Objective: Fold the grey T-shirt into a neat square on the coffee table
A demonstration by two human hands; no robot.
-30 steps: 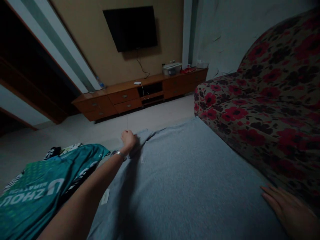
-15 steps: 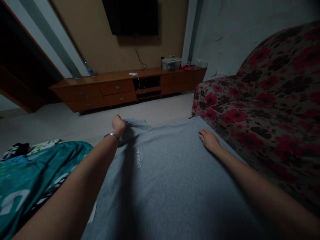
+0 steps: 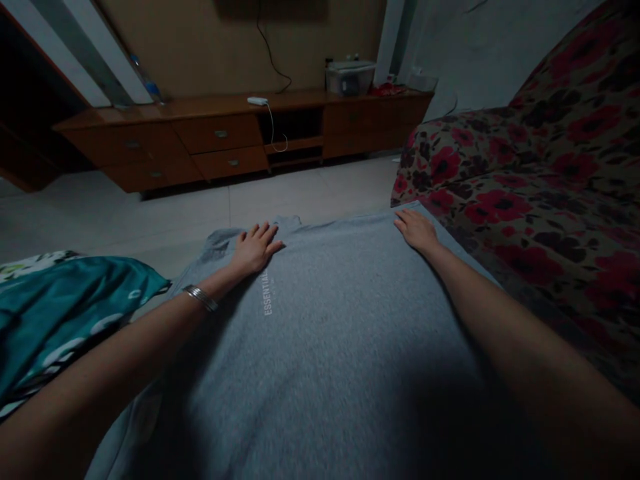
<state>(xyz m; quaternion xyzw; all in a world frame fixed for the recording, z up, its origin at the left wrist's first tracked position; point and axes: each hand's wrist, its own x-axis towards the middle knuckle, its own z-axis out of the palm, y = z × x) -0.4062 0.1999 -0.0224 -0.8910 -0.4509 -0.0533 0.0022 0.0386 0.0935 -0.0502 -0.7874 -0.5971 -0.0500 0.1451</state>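
Head view: across the centre and bottom of the frame, a grey shirt spread out, far edge slightly wavy just above centre. Beyond that edge, an open strip of pale floor reaching to a wooden cabinet. Close along the right edge, a floral sofa; close at the left, a teal jersey. Left hand palm down on the cloth left of centre, fingers spread, released; forearm slanting up from lower left. Right hand palm down near the far right corner, fingers lightly bent, also released; forearm slanting up from lower right. Counted: two hands, one silver bracelet, one clear plastic box, one bottle at upper left.
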